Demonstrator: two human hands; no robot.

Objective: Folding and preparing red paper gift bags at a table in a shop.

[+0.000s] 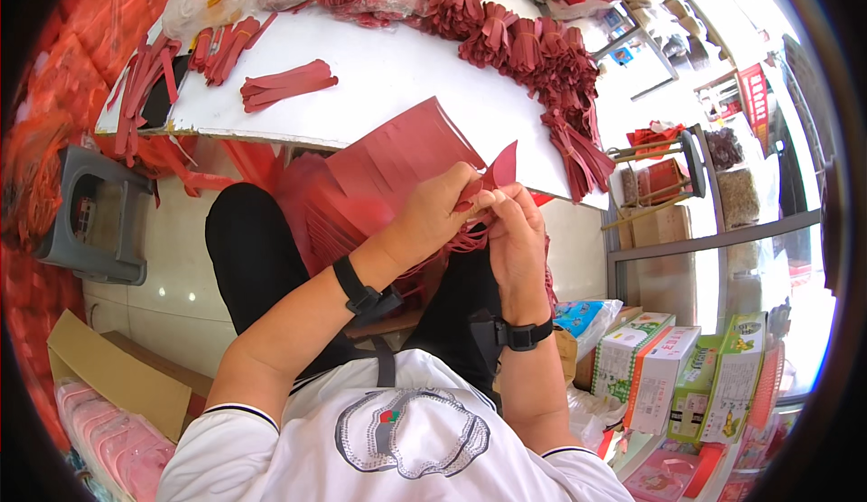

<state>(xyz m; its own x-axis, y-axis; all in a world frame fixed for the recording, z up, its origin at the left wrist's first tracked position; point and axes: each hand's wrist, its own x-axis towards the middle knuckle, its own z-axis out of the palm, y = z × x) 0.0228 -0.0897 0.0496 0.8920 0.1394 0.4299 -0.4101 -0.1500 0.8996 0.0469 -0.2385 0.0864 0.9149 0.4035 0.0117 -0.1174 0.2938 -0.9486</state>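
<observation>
My left hand (443, 194) grips a folded dark red strip (502, 165) of thin sheet material, and its pointed end stands up above the fingers. Against the left fingertips, my right hand (516, 221) pinches the lower part of the same strip. The exact fold is hidden by the fingers. Under the left hand, a stack of dark red sheets (406, 146) slopes from the white table (379, 62) towards my lap. Narrow fringe-like red strips (467, 239) hang below the hands.
Bundled red strips (525, 45) line the table's back and right side; a loose bundle (288, 85) lies nearer left. A grey plastic stool (98, 214) and red bags (101, 21) stand at left. Printed cartons (660, 373) sit at right, an open cardboard box (122, 373) at lower left.
</observation>
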